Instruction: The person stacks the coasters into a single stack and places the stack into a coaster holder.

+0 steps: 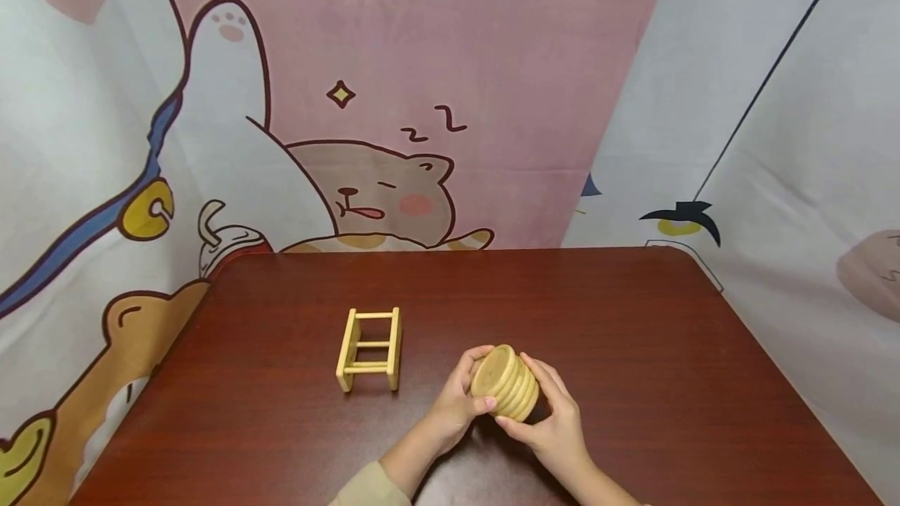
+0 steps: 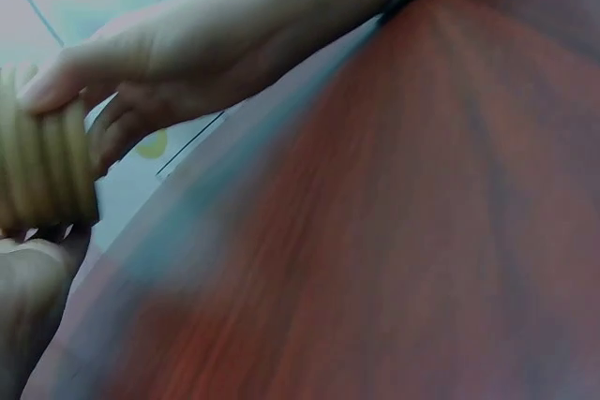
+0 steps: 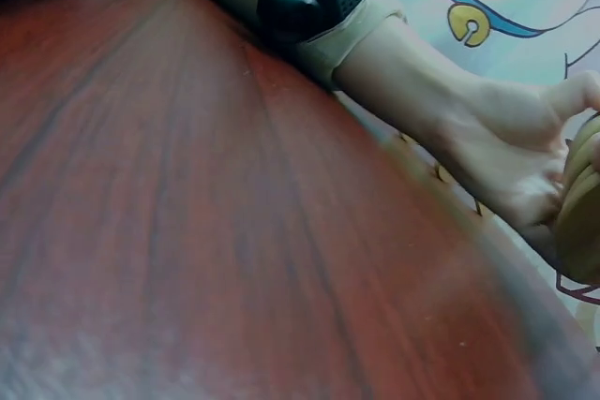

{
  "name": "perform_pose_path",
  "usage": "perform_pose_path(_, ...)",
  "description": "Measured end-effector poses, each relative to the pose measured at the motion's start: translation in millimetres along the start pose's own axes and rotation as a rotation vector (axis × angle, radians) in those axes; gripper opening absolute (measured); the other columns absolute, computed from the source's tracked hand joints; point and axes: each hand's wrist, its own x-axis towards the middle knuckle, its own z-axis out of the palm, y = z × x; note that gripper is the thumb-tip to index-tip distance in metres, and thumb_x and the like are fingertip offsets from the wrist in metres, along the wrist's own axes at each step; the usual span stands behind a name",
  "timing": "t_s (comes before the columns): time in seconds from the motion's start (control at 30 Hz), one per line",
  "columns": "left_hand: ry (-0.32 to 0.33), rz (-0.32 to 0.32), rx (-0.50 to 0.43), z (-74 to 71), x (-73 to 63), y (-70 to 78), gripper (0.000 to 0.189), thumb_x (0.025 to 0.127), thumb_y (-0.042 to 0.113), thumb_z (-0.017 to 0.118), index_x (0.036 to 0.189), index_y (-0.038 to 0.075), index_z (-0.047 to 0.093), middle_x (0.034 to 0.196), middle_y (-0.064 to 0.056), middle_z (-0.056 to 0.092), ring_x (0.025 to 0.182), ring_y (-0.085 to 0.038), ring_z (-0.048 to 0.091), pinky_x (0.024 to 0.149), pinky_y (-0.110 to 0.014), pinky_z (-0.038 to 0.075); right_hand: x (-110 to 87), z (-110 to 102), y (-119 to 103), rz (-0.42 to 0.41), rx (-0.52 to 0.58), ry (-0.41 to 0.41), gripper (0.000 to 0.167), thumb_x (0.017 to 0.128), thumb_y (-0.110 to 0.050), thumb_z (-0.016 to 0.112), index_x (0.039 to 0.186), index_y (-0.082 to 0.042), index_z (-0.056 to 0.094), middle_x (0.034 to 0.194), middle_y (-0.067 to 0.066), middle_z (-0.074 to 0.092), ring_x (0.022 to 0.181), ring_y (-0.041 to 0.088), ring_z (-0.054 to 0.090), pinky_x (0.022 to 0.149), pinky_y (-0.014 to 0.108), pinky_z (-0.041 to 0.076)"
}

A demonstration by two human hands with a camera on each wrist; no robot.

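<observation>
Both hands hold a tilted stack of several round, light wooden coasters (image 1: 508, 385) above the table, near its front. My left hand (image 1: 450, 406) grips the stack from the left, with its thumb on the front edge of the top coaster. From the right, my right hand (image 1: 560, 422) clasps the other end, thumb below and fingers behind. The coasters (image 2: 45, 161) appear side-on at the left edge of the left wrist view. Only part of the coasters (image 3: 581, 213) shows in the right wrist view, beside the left palm.
A small light wooden coaster rack (image 1: 395, 346) with crossbars stands on the dark red-brown table (image 1: 633, 318), left of the hands. A cartoon-printed cloth (image 1: 534, 100) hangs behind and around the table. A black device (image 3: 305, 8) sits on the left sleeve.
</observation>
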Motion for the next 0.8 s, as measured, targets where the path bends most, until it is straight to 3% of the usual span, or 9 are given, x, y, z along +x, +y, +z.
perform_pose_path(0.23,-0.119,-0.051,0.076,-16.4,-0.2,11.5,0.073,0.077,0.002,0.070,0.134,-0.010,0.026,0.131,-0.017,0.048,0.109,-0.022,0.054,0.088,-0.032,0.047,3.0,-4,-5,0.005,-0.087,-0.077,0.085,0.051,0.006,0.089,0.127,0.012,0.053,0.116,0.024,0.056,0.110,0.014,0.054,0.091,0.017,0.040)
perform_pose_path(0.43,-0.189,-0.117,0.131,-23.9,0.3,15.5,0.070,0.076,0.000,0.070,0.131,-0.007,0.026,0.127,-0.019,0.050,0.096,-0.023,0.061,0.078,-0.033,0.051,2.3,-9,-1,-0.008,-0.169,-0.171,0.085,0.053,0.001,0.090,0.128,0.008,0.053,0.115,0.021,0.056,0.105,0.018,0.056,0.088,0.015,0.041)
perform_pose_path(0.63,-0.212,-0.176,0.105,-26.0,-0.4,16.3,0.073,0.077,-0.001,0.070,0.134,-0.003,0.025,0.134,-0.020,0.045,0.093,-0.028,0.062,0.075,-0.041,0.053,-7.7,-12,25,-0.021,-0.229,-0.229,0.091,0.054,-0.010,0.093,0.133,0.004,0.050,0.123,0.013,0.055,0.110,0.020,0.055,0.093,0.017,0.039)
perform_pose_path(0.8,-0.210,-0.213,0.106,-25.0,-1.2,16.9,0.081,0.077,-0.005,0.068,0.145,0.001,0.023,0.141,-0.020,0.039,0.094,-0.028,0.063,0.075,-0.045,0.053,-8.4,-15,32,-0.040,-0.232,-0.265,0.091,0.060,-0.020,0.091,0.138,-0.004,0.048,0.126,0.008,0.054,0.110,0.022,0.056,0.093,0.021,0.041)
